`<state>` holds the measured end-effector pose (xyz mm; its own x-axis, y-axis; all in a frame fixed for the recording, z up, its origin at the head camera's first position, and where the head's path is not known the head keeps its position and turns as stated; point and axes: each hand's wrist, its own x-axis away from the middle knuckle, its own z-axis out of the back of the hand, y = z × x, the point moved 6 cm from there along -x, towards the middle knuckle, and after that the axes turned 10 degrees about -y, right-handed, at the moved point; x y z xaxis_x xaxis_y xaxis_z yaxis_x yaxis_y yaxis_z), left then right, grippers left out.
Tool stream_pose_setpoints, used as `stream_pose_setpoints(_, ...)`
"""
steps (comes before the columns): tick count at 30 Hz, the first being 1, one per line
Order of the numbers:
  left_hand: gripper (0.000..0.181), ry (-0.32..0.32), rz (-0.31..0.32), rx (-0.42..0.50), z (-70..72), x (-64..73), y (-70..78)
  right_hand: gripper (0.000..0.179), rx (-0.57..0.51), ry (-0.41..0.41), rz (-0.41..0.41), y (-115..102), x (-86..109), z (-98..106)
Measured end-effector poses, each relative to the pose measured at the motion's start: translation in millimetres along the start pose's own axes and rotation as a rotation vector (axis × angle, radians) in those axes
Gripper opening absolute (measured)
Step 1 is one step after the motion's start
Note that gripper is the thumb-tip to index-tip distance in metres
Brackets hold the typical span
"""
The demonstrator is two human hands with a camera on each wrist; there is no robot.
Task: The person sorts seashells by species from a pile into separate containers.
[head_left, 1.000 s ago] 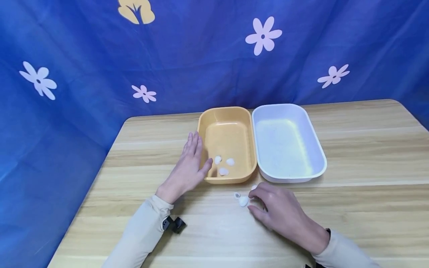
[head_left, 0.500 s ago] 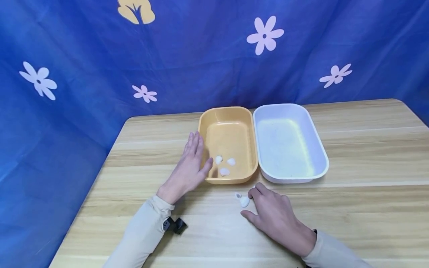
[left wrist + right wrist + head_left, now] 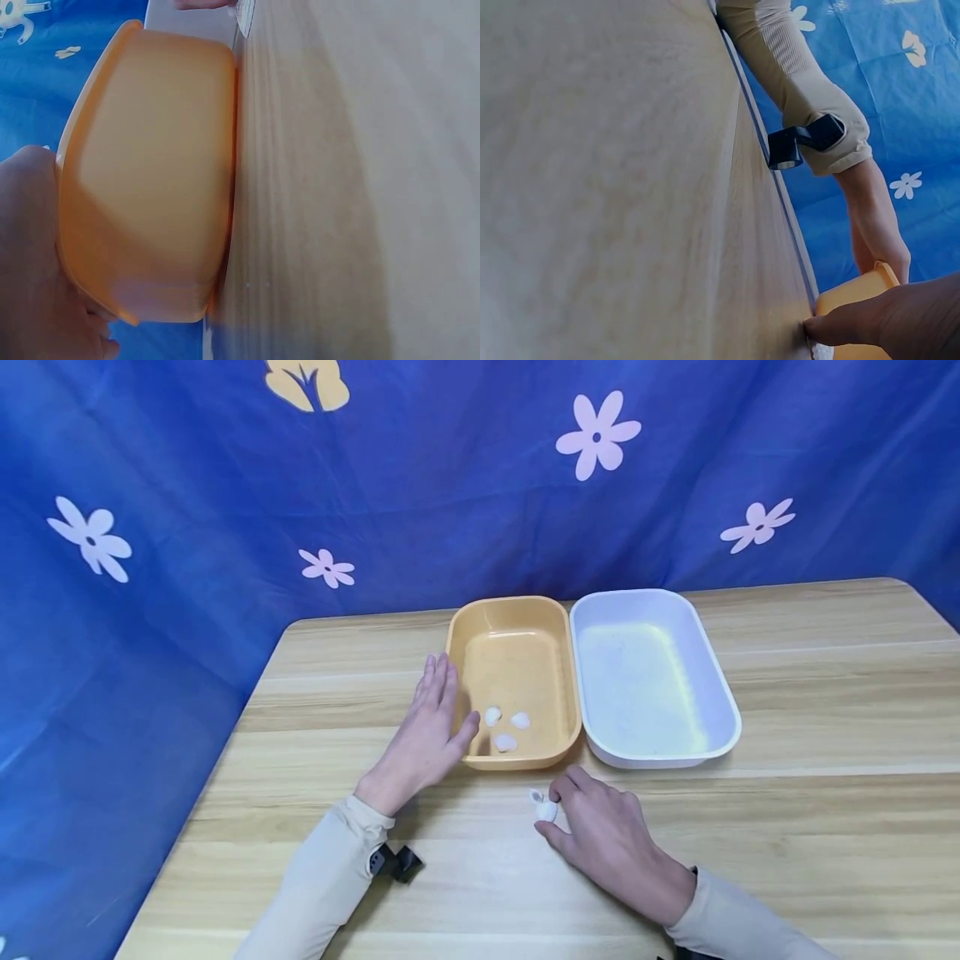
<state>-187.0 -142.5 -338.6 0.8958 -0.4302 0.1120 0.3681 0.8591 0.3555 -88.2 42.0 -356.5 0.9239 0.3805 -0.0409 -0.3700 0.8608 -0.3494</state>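
My left hand (image 3: pixel 422 731) lies along the left rim of the orange tray (image 3: pixel 517 766), fingers straight and thumb reaching over the edge. Inside that tray are three white seashells (image 3: pixel 506 742). In front of the trays, my right hand (image 3: pixel 611 843) is low over the table, its thumb and index finger on either side of a white seashell (image 3: pixel 546 812), pinching it. A second, smaller shell (image 3: pixel 537 795) lies right beside it. The right wrist view shows the thumb (image 3: pixel 840 328) at a sliver of white shell (image 3: pixel 823 351).
A white tray (image 3: pixel 735 731) stands against the orange tray's right side. Both are on a wood-grain table (image 3: pixel 840 710). A blue curtain with flower prints (image 3: pixel 450 485) hangs behind the far edge. A black wrist camera (image 3: pixel 397 863) sits on the left sleeve.
My right hand has shifted left and closed its thumb and index finger around the seashell. A third shell near its fingertips is now hidden. The left hand keeps its place on the tray.
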Motion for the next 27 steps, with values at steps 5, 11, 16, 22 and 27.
stream_pose_setpoints(5, 0.074, 0.001, 0.002, 0.007, -0.3, -0.8, 0.9, 0.026, -0.019, 0.010, 0.035, 1.4, -1.0, 0.4)
stream_pose_setpoints(11, 0.073, 0.011, -0.002, 0.012, 0.2, -0.5, 1.9, 0.024, -0.047, 0.043, 0.117, 1.8, -1.3, 1.5)
stream_pose_setpoints(16, 0.074, 0.014, 0.000, 0.016, -0.9, 1.0, 1.0, 0.025, -0.070, 0.072, 0.204, 1.7, -1.0, 2.0)
stream_pose_setpoints(22, 0.074, 0.017, -0.002, 0.016, -0.2, 1.2, 0.5, 0.024, -0.113, 0.084, 0.275, 0.1, -1.5, 4.7)
stream_pose_setpoints(27, 0.074, 0.019, -0.002, 0.009, -0.6, 1.1, 0.6, 0.022, -0.125, 0.131, 0.425, -11.2, 4.9, 14.0)
